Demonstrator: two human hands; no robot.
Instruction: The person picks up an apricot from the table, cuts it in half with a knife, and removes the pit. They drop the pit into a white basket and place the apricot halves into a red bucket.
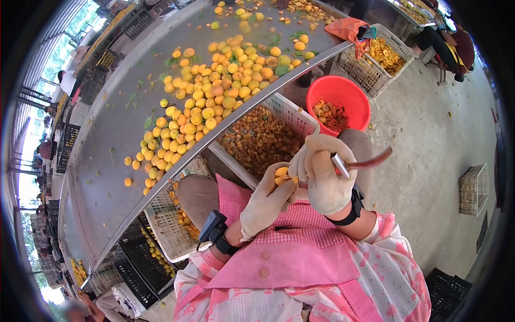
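My left hand (268,199), in a pale glove, is closed around an orange-yellow apricot (281,176) that looks cut open. The gloved fingers of my right hand (326,174) meet at the fruit's right side. That hand also grips a tool (370,161) with a silver metal collar and a curved reddish-brown end pointing right; its other end is hidden in the glove. Below both hands, a white crate (308,122) holds many brown pits and scraps. Whole apricots (214,88) lie heaped on the metal table in front of me.
The metal table's raised edge (252,101) runs diagonally ahead. A red basin (358,99) with fruit scraps stands beyond the crate. At left below the table is a white crate (166,236) with apricot pieces; another crate (351,63) stands upper right. People sit farther off.
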